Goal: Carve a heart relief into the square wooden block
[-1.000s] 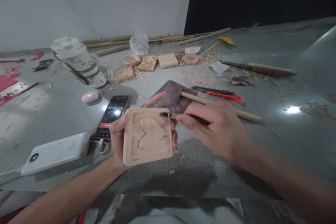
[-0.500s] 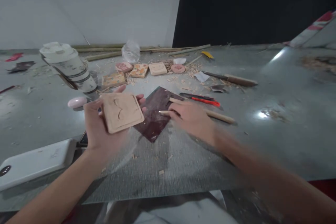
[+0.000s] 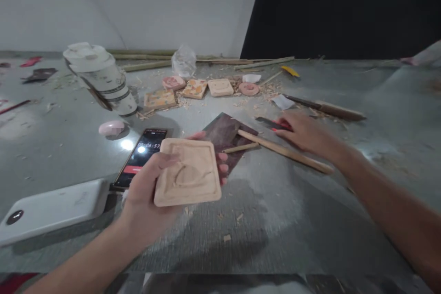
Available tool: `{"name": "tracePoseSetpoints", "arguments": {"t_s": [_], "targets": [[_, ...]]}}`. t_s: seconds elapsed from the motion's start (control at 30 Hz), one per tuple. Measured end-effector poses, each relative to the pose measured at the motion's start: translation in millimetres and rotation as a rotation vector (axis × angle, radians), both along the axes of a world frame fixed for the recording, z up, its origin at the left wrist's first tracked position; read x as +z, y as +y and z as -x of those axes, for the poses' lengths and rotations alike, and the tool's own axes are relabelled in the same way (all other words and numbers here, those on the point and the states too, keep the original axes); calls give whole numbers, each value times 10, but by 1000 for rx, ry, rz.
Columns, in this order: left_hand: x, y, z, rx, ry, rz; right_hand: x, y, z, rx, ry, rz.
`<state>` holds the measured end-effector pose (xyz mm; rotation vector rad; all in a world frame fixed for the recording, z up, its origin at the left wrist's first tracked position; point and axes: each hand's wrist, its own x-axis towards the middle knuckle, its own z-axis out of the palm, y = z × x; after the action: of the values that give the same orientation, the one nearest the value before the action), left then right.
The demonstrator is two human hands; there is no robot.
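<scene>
My left hand (image 3: 144, 193) grips a square carved wooden block (image 3: 188, 172), thumb on its top face, fingers curled round its right edge. A raised shape shows in the block's recessed middle. My right hand (image 3: 303, 132) lies stretched out over the red and black utility knife (image 3: 270, 123) on the table, its fingers resting on the knife. A small carving tool (image 3: 240, 148) lies loose on the dark sandpaper sheet (image 3: 225, 134), beside a long wooden-handled tool (image 3: 284, 151).
A phone (image 3: 142, 156) showing a timer and a white power bank (image 3: 51, 211) lie at the left. Farther back are a tipped paper cup (image 3: 99, 78), a pink pebble (image 3: 110, 127), several carved painted blocks (image 3: 195, 88), wood shavings, bamboo sticks and a big knife (image 3: 325, 108).
My right hand has put the small carving tool down on the sandpaper and reached right to the utility knife. My left hand brought the block back toward me.
</scene>
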<state>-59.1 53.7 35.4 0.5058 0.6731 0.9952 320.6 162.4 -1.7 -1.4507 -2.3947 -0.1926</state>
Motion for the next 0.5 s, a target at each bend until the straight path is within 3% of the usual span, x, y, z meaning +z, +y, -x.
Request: {"name": "tracePoseSetpoints", "arguments": {"t_s": [0.17, 0.23, 0.37, 0.5], "targets": [[-48, -11, 24, -97, -21, -6, -20, 37, 55, -200, 78, -104], [-69, -17, 41, -110, -21, 4, 42, -59, 180, -217, 113, -82], [-99, -42, 49, -117, 80, 32, 225, -395, 564, -107, 191, 21], [-163, -59, 63, -8, 394, 13, 348, -685, 859, 94, 201, 243]]}}
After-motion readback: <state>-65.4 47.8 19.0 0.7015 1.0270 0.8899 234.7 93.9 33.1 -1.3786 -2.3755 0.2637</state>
